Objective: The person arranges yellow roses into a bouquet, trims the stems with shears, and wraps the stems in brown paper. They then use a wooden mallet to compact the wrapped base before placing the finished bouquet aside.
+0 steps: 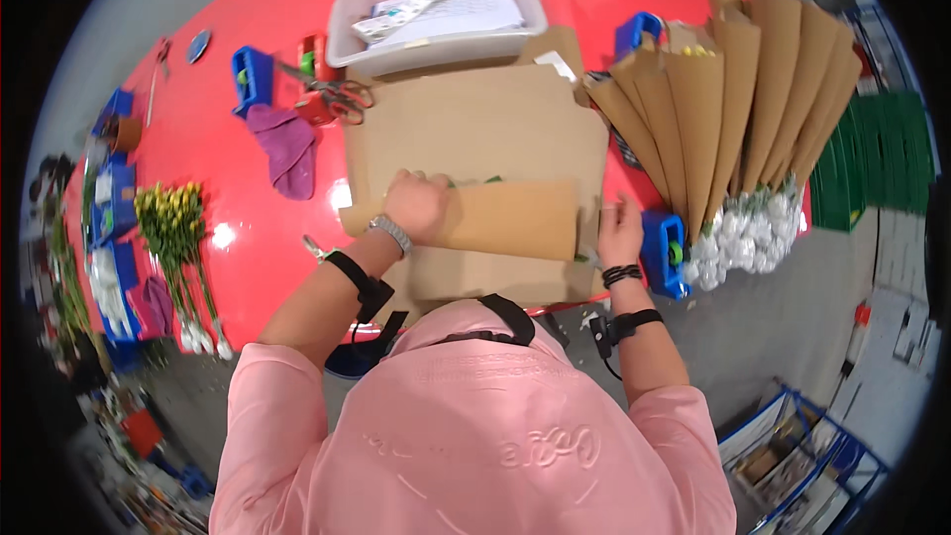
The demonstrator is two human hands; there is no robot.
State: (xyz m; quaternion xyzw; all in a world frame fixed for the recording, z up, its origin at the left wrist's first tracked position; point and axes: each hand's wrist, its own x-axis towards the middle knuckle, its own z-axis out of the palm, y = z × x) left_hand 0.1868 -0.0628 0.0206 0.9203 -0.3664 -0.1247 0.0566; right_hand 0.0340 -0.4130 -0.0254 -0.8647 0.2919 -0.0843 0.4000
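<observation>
A kraft paper wrap (510,218) lies across the cardboard mat (475,119), with bits of green showing at its upper edge and right end. My left hand (416,206) is closed on the wrap's left part. Just beyond the wrap's right end, my right hand (621,233) has bent fingers, beside a blue tape dispenser (662,250) with a green roll; whether they pinch anything is too small to make out.
Several wrapped bouquets (733,109) lie at the right. Scissors (347,99), a purple cloth (282,149) and another dispenser (253,79) sit back left, near a plastic tub (436,59). Yellow flowers (168,213) lie left on the red table (248,287). Green crates (862,159) stand beyond.
</observation>
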